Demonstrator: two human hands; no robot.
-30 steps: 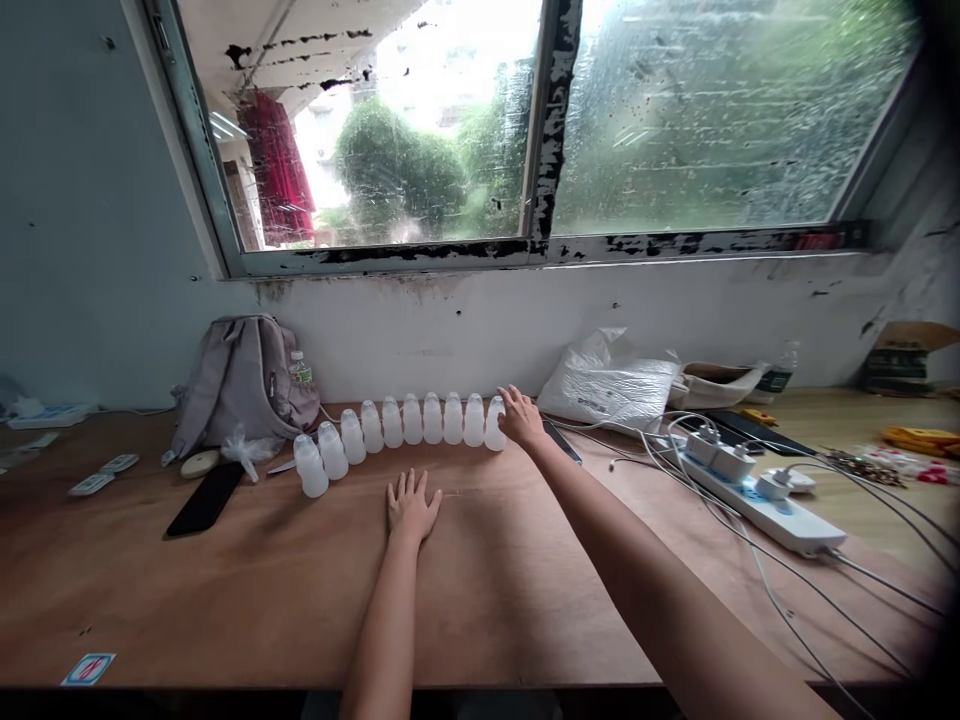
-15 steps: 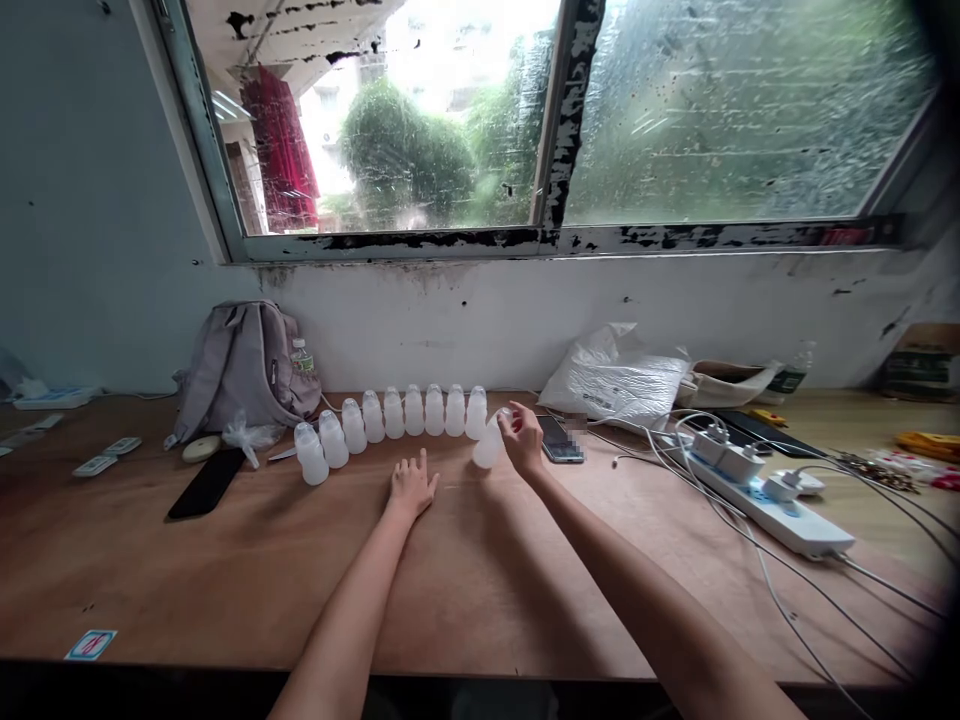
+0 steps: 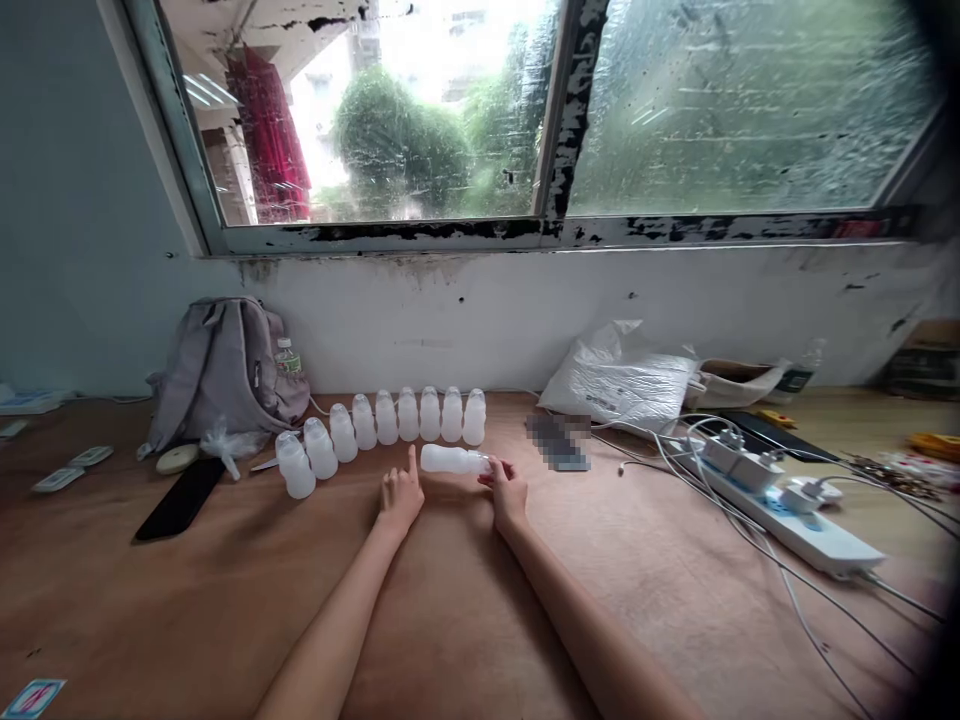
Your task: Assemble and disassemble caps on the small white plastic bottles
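One white bottle [image 3: 448, 459] is being pinched sideways at its cap end by the right hand [image 3: 507, 490], just in front of the bottle row [image 3: 382, 425], its long axis pointing at the loosely open left hand [image 3: 400, 492].

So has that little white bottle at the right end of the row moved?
Yes. The bottle left the row of bottles and now lies sideways nearer the person, in the right hand.

Single head-worn view, looking forward and slightly down from the near edge of the worktop [image 3: 187, 600] toward the wall and window [image 3: 465, 120], forearms close below, the far clutter at moderate range.
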